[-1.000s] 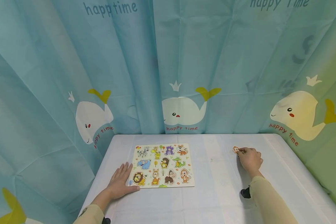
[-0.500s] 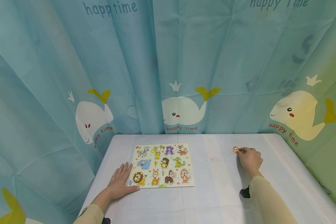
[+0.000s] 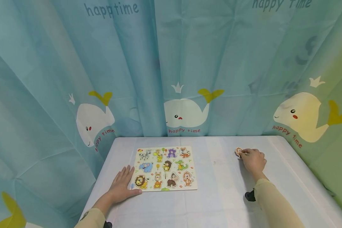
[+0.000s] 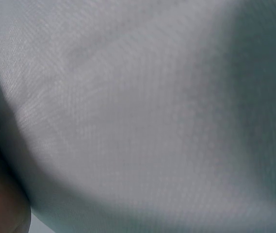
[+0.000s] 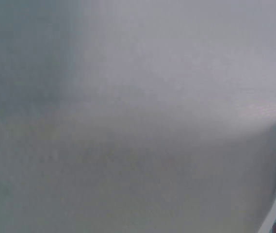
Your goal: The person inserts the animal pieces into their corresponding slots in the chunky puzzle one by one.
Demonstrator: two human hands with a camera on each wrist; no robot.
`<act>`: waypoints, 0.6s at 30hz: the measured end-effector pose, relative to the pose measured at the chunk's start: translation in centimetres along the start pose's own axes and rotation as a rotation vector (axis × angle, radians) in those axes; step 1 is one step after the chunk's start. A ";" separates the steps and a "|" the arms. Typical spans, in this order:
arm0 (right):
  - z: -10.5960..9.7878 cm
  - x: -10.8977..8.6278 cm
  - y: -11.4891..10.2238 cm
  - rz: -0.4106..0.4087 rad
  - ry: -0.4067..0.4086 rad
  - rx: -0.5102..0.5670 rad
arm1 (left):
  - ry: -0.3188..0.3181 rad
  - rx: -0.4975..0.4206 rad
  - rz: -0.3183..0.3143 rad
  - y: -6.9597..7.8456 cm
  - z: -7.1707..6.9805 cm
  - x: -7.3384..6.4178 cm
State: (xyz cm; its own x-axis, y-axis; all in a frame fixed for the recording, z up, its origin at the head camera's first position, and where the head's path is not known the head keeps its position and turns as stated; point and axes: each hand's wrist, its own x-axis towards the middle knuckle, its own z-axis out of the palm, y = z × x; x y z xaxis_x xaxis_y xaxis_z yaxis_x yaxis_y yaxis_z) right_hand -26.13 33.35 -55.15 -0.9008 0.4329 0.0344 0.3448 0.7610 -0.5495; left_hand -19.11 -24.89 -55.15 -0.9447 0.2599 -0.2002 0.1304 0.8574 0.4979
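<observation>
A wooden animal puzzle board (image 3: 165,168) lies flat on the white table (image 3: 222,196), its slots filled with several animal pieces. My left hand (image 3: 122,185) rests flat on the table against the board's near-left corner, fingers straight. At the right, my right hand (image 3: 252,159) pinches a small orange animal piece (image 3: 238,151) lying on the cloth. Both wrist views show only blurred white cloth, with a bit of skin at the left wrist view's lower left corner (image 4: 2,204).
A teal curtain printed with white whales (image 3: 185,112) closes in the table at the back and both sides. Bare cloth stretches between the board and my right hand. A small black object (image 3: 249,196) sits under my right forearm.
My right hand and the orange piece have shifted very slightly left. The left hand and board stay as they were.
</observation>
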 end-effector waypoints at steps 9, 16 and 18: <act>0.2 -1.0 -1.6 -0.152 0.017 0.028 | -0.004 0.007 -0.006 -0.3 0.2 0.1; 0.5 -2.1 -3.4 -0.253 0.008 0.066 | -0.007 0.025 -0.007 -0.4 0.2 0.1; 0.7 -2.3 -3.9 -0.274 0.004 0.072 | -0.005 0.027 -0.007 -0.3 0.2 0.1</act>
State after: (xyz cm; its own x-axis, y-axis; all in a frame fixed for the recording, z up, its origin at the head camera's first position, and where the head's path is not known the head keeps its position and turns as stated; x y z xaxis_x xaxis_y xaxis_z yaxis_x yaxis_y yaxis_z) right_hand -25.57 29.03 -53.64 -0.9569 0.2175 0.1926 0.0689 0.8139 -0.5768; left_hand -19.21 -25.04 -55.55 -0.9439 0.2564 -0.2078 0.1322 0.8706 0.4740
